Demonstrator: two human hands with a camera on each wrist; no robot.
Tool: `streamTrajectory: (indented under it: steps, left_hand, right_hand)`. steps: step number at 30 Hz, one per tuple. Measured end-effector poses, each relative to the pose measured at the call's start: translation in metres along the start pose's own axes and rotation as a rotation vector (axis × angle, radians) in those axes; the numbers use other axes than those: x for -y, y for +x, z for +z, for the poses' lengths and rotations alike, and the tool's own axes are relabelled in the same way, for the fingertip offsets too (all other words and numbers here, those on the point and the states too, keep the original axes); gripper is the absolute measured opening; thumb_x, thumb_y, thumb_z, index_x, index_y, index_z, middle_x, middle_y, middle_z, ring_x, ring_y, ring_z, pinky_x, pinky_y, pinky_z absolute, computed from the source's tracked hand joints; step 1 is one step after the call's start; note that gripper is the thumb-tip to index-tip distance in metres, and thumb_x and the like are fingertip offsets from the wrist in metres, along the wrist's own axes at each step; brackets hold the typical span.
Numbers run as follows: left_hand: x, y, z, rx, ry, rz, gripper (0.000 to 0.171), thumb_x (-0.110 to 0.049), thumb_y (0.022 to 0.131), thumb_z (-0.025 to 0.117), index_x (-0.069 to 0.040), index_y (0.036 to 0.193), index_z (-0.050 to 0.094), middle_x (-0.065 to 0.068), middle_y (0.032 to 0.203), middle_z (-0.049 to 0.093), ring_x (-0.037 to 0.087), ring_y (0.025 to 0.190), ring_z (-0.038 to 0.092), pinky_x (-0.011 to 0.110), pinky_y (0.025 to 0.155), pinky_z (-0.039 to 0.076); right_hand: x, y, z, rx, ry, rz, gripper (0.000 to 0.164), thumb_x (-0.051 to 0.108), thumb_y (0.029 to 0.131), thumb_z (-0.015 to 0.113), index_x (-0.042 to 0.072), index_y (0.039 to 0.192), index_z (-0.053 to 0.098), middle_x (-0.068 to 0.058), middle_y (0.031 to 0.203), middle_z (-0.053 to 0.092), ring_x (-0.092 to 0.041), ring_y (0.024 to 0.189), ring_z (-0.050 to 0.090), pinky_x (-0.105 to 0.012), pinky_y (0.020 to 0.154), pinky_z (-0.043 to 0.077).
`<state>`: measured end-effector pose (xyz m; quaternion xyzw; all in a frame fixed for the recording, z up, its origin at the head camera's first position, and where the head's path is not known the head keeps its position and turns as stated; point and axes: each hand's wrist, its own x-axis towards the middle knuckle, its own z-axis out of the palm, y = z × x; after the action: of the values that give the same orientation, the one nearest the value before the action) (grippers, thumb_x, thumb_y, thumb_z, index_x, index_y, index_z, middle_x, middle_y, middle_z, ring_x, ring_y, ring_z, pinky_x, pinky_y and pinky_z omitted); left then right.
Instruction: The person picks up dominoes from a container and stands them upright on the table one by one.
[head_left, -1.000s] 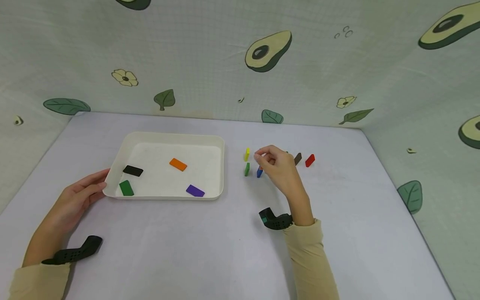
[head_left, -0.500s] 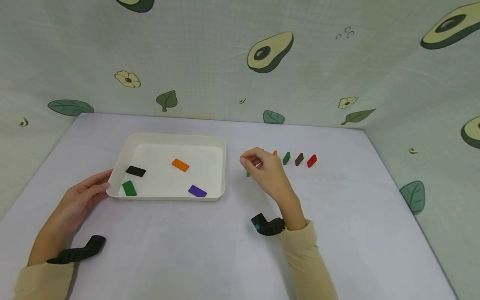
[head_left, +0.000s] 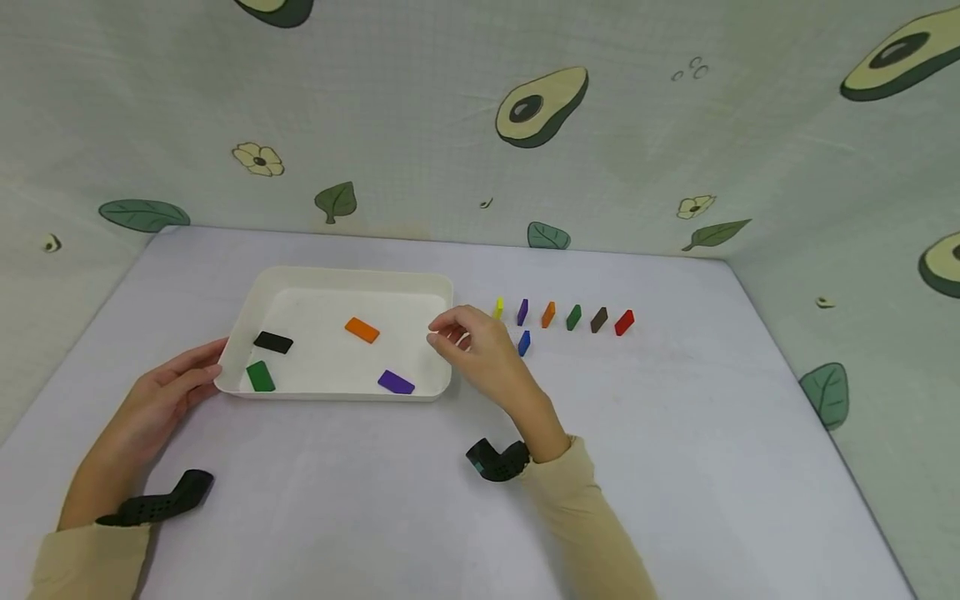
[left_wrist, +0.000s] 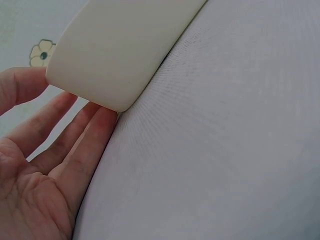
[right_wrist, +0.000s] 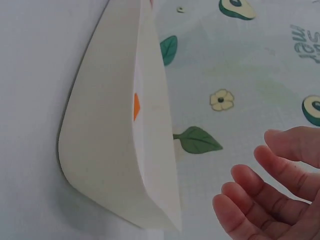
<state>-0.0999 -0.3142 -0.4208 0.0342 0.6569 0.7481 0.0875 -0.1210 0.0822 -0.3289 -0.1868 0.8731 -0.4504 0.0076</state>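
Note:
My left hand (head_left: 161, 392) touches the left end of a white tray (head_left: 337, 398), its fingers lying along the end wall; in the left wrist view the fingertips meet the tray's corner. Flat inside the tray lie domino blocks: black (head_left: 273, 342), green (head_left: 260, 376), orange (head_left: 362, 330) and purple (head_left: 396, 382). At the tray's right rim my right hand (head_left: 483, 354) hovers, fingers loosely bent; nothing shows between thumb and fingers in the right wrist view. Just beyond it stand a yellow block (head_left: 498, 307) and a blue block (head_left: 524, 343).
Upright in the back row are purple (head_left: 522, 312), orange (head_left: 548, 314), green (head_left: 573, 317), brown (head_left: 598, 319) and red (head_left: 624, 322) blocks. The white table (head_left: 712, 467) runs back to a printed cloth (head_left: 420, 108).
My right hand has moved left from over the standing blocks to the tray's right rim, uncovering most of the row. My left hand stays at the tray's left end.

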Motion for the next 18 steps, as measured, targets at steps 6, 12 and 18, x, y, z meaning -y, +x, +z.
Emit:
streamTrajectory:
  steps: [6, 12, 18]
  left_hand:
    - [-0.001, -0.001, -0.001, -0.011, 0.01, -0.012, 0.043, -0.008, 0.095, 0.051, -0.016, 0.137, 0.048, -0.021, 0.121, 0.055, -0.008, 0.102, 0.057, 0.008, 0.08, 0.049]
    - [-0.001, 0.0, 0.001, -0.009, 0.019, -0.01, 0.044, -0.009, 0.095, 0.051, -0.016, 0.138, 0.046, -0.02, 0.122, 0.054, -0.008, 0.102, 0.057, 0.008, 0.08, 0.049]
    - [-0.002, 0.0, 0.002, -0.017, 0.034, -0.02, 0.044, -0.011, 0.095, 0.052, -0.015, 0.138, 0.045, -0.021, 0.122, 0.053, -0.009, 0.102, 0.056, 0.007, 0.08, 0.048]
  right_hand:
    - [0.005, 0.008, 0.016, 0.047, 0.007, -0.019, 0.016, 0.019, 0.09, 0.061, 0.009, 0.103, 0.063, -0.002, 0.095, 0.062, -0.012, 0.087, 0.056, -0.019, 0.075, 0.05]
    - [0.01, 0.015, 0.033, 0.103, 0.035, -0.036, 0.021, 0.019, 0.09, 0.061, 0.006, 0.106, 0.061, -0.003, 0.094, 0.061, -0.012, 0.086, 0.055, -0.016, 0.074, 0.048]
    - [0.016, 0.022, 0.053, 0.147, 0.058, -0.034, 0.022, 0.017, 0.089, 0.062, 0.004, 0.107, 0.061, -0.004, 0.093, 0.06, -0.012, 0.084, 0.055, -0.013, 0.07, 0.047]
